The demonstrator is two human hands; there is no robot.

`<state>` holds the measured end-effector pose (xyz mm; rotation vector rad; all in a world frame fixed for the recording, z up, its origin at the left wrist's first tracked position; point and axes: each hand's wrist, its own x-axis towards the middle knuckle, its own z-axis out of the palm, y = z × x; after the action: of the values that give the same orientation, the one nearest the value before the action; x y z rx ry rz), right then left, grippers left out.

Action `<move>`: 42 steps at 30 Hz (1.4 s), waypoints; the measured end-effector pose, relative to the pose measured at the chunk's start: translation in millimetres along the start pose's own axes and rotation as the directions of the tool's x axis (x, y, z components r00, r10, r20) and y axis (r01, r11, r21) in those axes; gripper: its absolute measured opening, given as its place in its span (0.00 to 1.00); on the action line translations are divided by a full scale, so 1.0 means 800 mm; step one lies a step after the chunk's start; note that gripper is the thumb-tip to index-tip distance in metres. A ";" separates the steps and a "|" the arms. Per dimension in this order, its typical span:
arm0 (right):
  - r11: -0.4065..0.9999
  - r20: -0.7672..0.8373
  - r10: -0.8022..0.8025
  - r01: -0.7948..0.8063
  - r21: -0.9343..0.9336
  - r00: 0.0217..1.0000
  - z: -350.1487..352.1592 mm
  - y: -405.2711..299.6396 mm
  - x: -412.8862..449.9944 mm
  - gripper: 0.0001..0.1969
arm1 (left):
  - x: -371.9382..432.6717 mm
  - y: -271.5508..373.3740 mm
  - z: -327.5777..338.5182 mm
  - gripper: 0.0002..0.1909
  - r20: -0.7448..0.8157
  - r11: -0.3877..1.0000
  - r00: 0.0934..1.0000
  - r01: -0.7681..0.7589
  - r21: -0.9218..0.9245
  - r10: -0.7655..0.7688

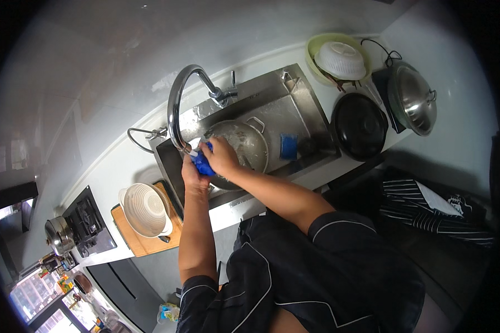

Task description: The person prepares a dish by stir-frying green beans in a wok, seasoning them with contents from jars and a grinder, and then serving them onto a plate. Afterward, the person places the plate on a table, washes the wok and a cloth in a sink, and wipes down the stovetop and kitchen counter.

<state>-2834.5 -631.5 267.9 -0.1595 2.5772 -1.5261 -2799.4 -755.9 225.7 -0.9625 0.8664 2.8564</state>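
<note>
Both my hands are at the left end of the steel sink [275,110], beneath the spout of the chrome faucet [175,104]. A crumpled blue cloth [203,163] is gripped between my left hand [193,175] and my right hand [221,156]. Something whitish shows at the fingers, too unclear to name. Under my hands stands a metal pan [252,145] with looped handles, wet and with bits of residue inside. To its right, a blue scouring pad or sponge [288,146] lies on the sink floor.
Left of the sink, a white colander [143,210] rests on a wooden cutting board [139,245]; farther left are a black gas hob [87,224] and a steel pot [59,235]. At right stand a black lidded pot [359,127], a green basin [312,50] and a lidded wok [416,100].
</note>
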 end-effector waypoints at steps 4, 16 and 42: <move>0.969 0.053 -0.245 0.242 0.050 0.968 0.004 -0.029 -0.068 0.18 | -0.004 0.017 -0.042 0.24 0.093 0.996 0.992 -0.080 -0.035 0.083; 0.863 0.152 -0.087 -0.002 0.506 0.984 -0.005 0.022 0.030 0.25 | -0.042 0.017 0.010 0.22 0.052 1.000 0.999 -0.011 -0.023 0.012; 0.875 0.451 -0.345 0.456 -0.163 0.823 -0.028 -0.054 -0.055 0.19 | -0.034 0.006 -0.038 0.24 0.328 0.989 0.935 0.146 -0.011 -0.135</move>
<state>-2794.7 -625.6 319.5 -1.0074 2.4725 -1.0739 -2761.7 -771.1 223.5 -0.5020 0.6868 2.7986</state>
